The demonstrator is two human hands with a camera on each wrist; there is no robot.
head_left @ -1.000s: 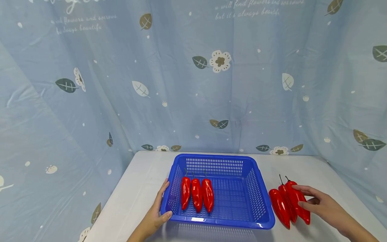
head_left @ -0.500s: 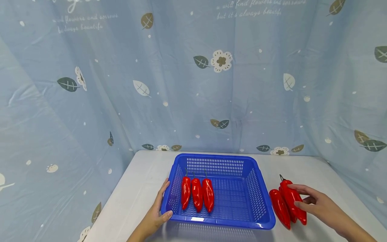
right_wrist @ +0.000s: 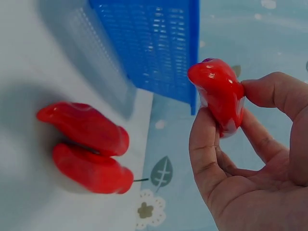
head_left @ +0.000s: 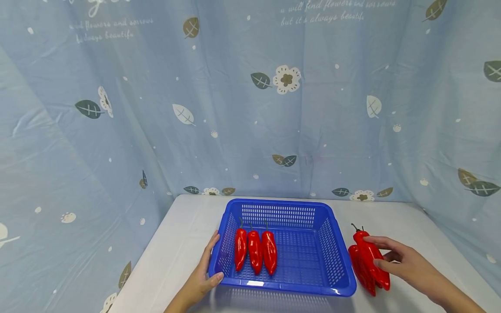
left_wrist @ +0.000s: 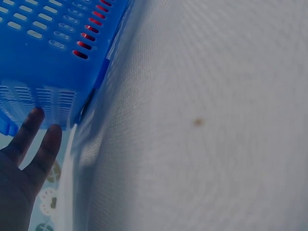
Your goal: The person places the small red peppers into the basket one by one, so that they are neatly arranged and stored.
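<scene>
My right hand (head_left: 405, 262) pinches a long red pepper (head_left: 367, 254) between thumb and fingers, above the table to the right of the basket. In the right wrist view, this pepper (right_wrist: 219, 94) is clear of two other red peppers lying side by side, the nearer one (right_wrist: 91, 168) with a dark stem. From the head camera it partly covers them. My left hand (head_left: 201, 274) touches the left front corner of the blue plastic basket (head_left: 289, 288). Its thumb is at the front rim, and straight fingers (left_wrist: 45, 154) lie along the outer left wall.
Inside the basket, three red peppers (head_left: 255, 252) lie in a row toward the left, stems pointing to the back. The basket stands on a white table (head_left: 188, 221). A blue curtain (head_left: 235, 143) printed with leaves and flowers hangs behind and along the sides.
My right hand has lifted the rightmost pepper and carried it a little left, over the two beside it. The left hand and the basket have stayed in place.
</scene>
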